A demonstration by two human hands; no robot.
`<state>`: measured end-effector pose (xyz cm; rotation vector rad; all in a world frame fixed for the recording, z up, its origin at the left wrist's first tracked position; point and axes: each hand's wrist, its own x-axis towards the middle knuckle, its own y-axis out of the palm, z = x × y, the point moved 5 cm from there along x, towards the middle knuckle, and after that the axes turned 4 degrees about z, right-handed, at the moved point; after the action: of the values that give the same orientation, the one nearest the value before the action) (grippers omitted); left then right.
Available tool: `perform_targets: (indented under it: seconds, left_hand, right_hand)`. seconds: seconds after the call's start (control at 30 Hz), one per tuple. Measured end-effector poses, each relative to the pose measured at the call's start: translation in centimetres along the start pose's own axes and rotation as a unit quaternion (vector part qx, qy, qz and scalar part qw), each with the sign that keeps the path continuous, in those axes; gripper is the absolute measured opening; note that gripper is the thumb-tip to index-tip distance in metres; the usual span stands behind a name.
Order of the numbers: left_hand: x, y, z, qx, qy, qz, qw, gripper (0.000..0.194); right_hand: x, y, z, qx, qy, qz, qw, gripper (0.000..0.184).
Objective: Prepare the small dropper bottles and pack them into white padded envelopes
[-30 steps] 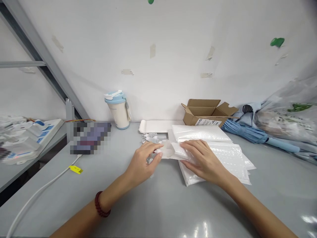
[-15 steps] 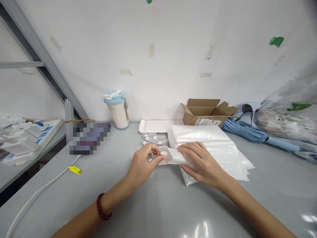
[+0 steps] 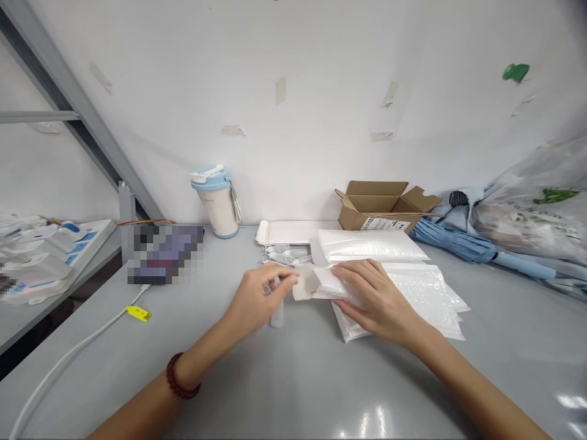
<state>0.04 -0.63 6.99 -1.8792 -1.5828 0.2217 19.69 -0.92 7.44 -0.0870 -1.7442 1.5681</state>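
Observation:
My right hand [image 3: 373, 296] grips a small white bubble mailer [image 3: 328, 284] above the grey tabletop, with its flap pointing left. At the edge of that flap, the thumb and index finger of my left hand [image 3: 259, 299] are pinched together. What lies between those fingertips, if anything, is too small to make out. Behind and under my right hand is a loose stack of larger white bubble mailers [image 3: 413, 293]. Several small clear plastic pieces [image 3: 284, 253] lie beyond my left hand, and one clear piece [image 3: 277, 315] shows just below its fingers.
Along the wall stand a cream cup with a blue lid [image 3: 217, 205], a white tray [image 3: 298, 232] and an open cardboard box [image 3: 385, 208]. A folded blue umbrella [image 3: 458, 241] and a plastic bag [image 3: 541, 201] lie right. At left are a blurred phone-like device [image 3: 167, 256] and a white cable [image 3: 77, 348].
My left fingers have worked along the flap's edge and drawn slightly left, so more of the flap shows. My right hand keeps hold of the small bubble mailer in nearly the same place.

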Motion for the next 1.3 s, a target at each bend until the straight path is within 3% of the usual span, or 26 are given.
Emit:
perform_targets:
  seconds: [0.07, 0.17, 0.33, 0.53, 0.67, 0.77, 0.83, 0.9, 1.0, 1.13, 1.3]
  left_hand:
    - [0.3, -1.4, 0.8, 0.035, -0.041, -0.031, 0.998, 0.020]
    - [0.7, -2.2, 1.8, 0.096, -0.066, 0.014, 0.993, 0.021]
    - [-0.1, -0.1, 2.4, 0.182, -0.049, 0.140, 0.972, 0.024]
    - [-0.9, 2.0, 1.7, 0.256, -0.006, 0.156, 0.954, 0.013]
    - [-0.5, 1.1, 1.6, 0.173, -0.041, 0.110, 0.978, 0.020]
    - [-0.1, -0.9, 1.5, 0.050, -0.093, -0.013, 0.994, 0.025]
    - [-0.1, -2.1, 1.3, -0.059, -0.108, -0.102, 0.987, 0.031]
    - [-0.1, -2.6, 1.0, -0.154, -0.107, -0.145, 0.972, 0.037]
    - [0.0, -1.7, 0.8, -0.228, -0.105, -0.115, 0.961, 0.034]
    - [-0.1, 0.6, 1.1, -0.268, -0.120, -0.058, 0.954, 0.018]
    - [-0.3, 2.3, 1.3, -0.306, -0.132, -0.026, 0.943, 0.015]
  right_hand:
    - [0.0, -0.1, -0.3, -0.011, 0.014, -0.018, 1.000, 0.043]
    - [-0.1, -0.2, -0.6, -0.021, 0.028, -0.037, 0.999, 0.044]
    - [0.0, 0.0, -0.5, -0.035, 0.028, -0.034, 0.998, 0.043]
    - [0.0, 0.2, -0.4, -0.036, 0.025, -0.026, 0.999, 0.042]
    - [0.1, 0.2, -0.4, -0.042, 0.035, -0.015, 0.998, 0.042]
    - [0.1, 0.3, -0.4, -0.041, 0.038, -0.010, 0.998, 0.043]
    - [0.0, 0.3, -0.4, -0.039, 0.036, -0.008, 0.999, 0.043]
    - [0.0, 0.4, -0.4, -0.038, 0.034, -0.007, 0.999, 0.043]
    - [0.0, 0.4, -0.4, -0.036, 0.030, -0.011, 0.999, 0.044]
    - [0.0, 0.4, -0.3, -0.028, 0.027, -0.012, 0.999, 0.044]
    - [0.0, 0.5, -0.2, -0.023, 0.022, -0.002, 1.000, 0.044]
